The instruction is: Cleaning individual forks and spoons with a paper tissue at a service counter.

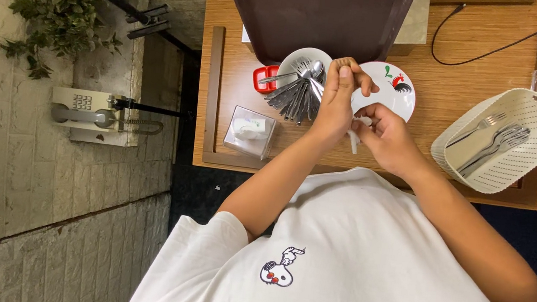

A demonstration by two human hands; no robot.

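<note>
My left hand point(335, 104) is raised over the wooden table point(455, 78), its fingers pinched together beside a bundle of spoons and forks point(300, 90). It seems to grip one metal utensil from that bundle, though the hand hides most of it. The bundle lies on a white plate point(293, 62). My right hand point(386, 138) is pressed against the left one and holds a bit of white tissue point(353, 141). Just behind both hands is a white plate with a rooster picture point(398, 92).
A white perforated basket point(525, 121) with forks point(496, 134) stands at the right. A clear tissue box point(250, 132) and a small red container point(265, 79) are at the left. A dark brown tray point(313, 13) overhangs the far edge; a black cable point(492, 52) runs across the wood.
</note>
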